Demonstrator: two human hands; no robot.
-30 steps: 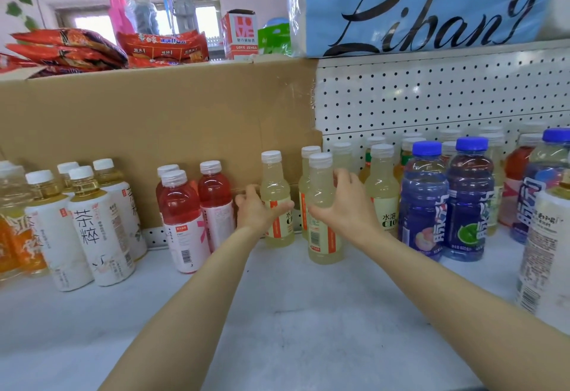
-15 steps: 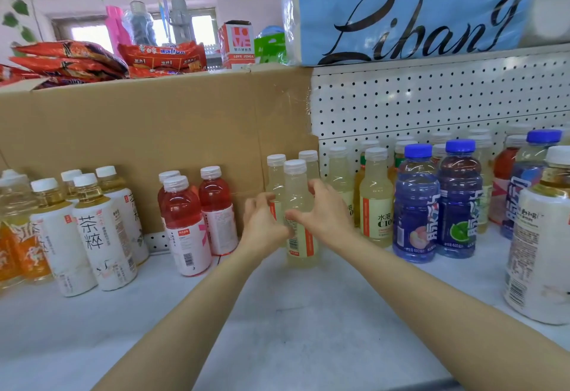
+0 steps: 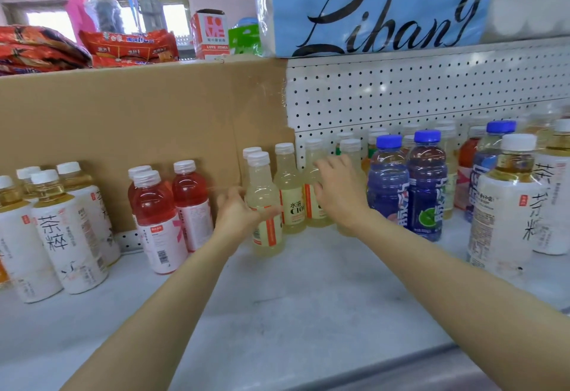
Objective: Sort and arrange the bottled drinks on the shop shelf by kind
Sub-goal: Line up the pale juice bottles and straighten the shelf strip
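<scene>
Left hand (image 3: pixel 239 215) is curled around the front pale yellow bottle (image 3: pixel 266 205), standing on the shelf (image 3: pixel 308 292) right of the red bottles (image 3: pixel 160 215). Right hand (image 3: pixel 337 191), fingers spread and relaxed, reaches among more pale bottles (image 3: pixel 290 187) next to the blue bottles (image 3: pixel 407 187).

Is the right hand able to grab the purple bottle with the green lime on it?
Probably yes. The right hand is just beside the lime bottle, which stands in the front row with bare shelf before it; nothing blocks the way.
</scene>
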